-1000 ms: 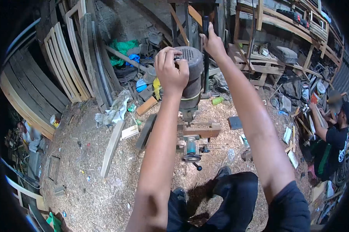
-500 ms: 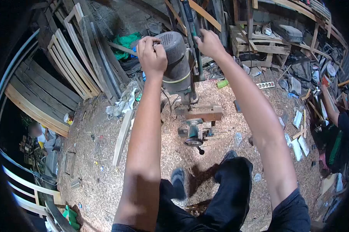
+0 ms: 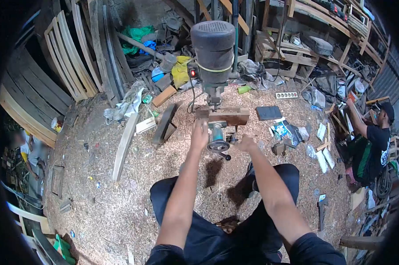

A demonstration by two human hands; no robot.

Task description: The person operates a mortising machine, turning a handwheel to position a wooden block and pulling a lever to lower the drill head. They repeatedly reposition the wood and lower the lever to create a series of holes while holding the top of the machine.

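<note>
In front of me stands a drill-press-like machine with a dark motor housing (image 3: 214,48) and a red-lit switch (image 3: 192,73). Below its bit, a brown wooden piece (image 3: 230,118) lies crosswise on the green vise-like base (image 3: 217,134). My left hand (image 3: 200,136) is closed at the left end of the wood, its fingertips partly hidden. To the right of the base, my right hand (image 3: 247,143) has its fingers closed around a small dark clamp handle (image 3: 234,138). Between my hands sits a round handwheel (image 3: 218,146) with a crank knob.
Shavings cover the floor. Timber pieces (image 3: 166,123) lie left of the machine; a dark block (image 3: 268,113) and a power strip (image 3: 286,95) lie right. Boards (image 3: 67,57) lean at the left. One person (image 3: 371,141) works at right, another (image 3: 31,152) sits at far left.
My left hand has come down from the motor housing to the wood. My right hand has let go of the upright lever and moved down beside the base. My view has shifted.
</note>
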